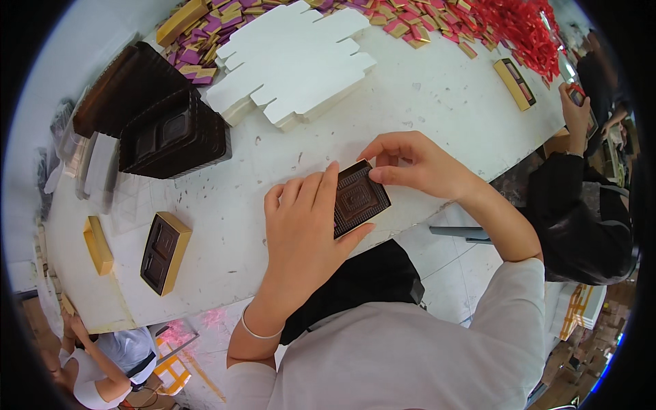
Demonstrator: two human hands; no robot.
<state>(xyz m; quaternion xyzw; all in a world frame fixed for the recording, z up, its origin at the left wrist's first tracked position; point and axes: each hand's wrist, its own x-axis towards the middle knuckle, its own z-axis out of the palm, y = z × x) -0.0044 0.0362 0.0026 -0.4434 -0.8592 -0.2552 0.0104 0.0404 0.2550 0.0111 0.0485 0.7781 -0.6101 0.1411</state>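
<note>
Over the near edge of the table, my left hand grips a small gold-edged box from its left side, fingers along the far side and thumb at the near corner. A dark brown plastic tray with a stepped, ribbed middle sits in this box. My right hand pinches the tray's far right corner between thumb and fingers. Most of the box's gold wall is hidden by the tray and my hands. To the left stands another gold box with a dark tray in it.
A gold strip-shaped box part lies far left. Stacked dark trays and flat white card blanks stand beyond. Wrapped purple, pink and gold pieces and red ribbon pile at the back. A filled box lies right, near a co-worker's hand.
</note>
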